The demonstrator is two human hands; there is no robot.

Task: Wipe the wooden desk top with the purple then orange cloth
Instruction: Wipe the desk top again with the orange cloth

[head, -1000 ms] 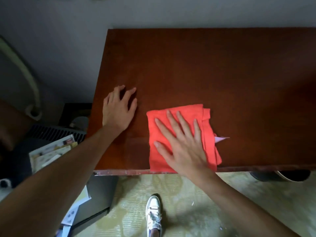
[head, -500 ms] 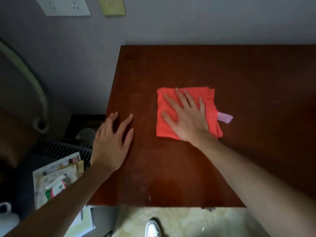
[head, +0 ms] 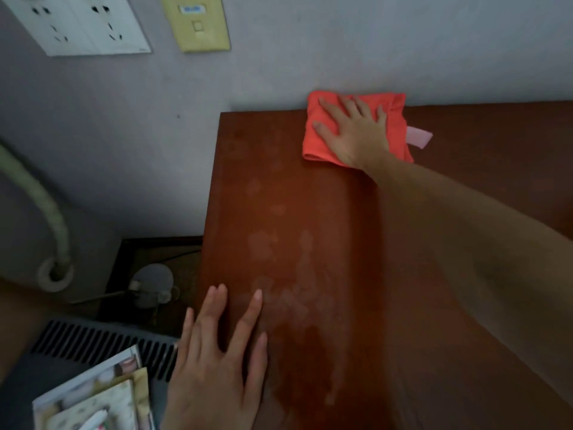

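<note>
Wall [head: 310, 57] meets orange cloth [head: 322, 141] under right hand [head: 356, 135].

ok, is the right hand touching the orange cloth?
Touching. The head view shows the right hand lying flat, fingers spread, directly on the folded orange cloth at the wooden desk top's far edge.

the cloth [head: 322, 141] lies on the tabletop [head: 310, 243] at its far edge against the wall [head: 310, 57]; booklets [head: 93, 398] sit near left, off the tabletop.
</note>
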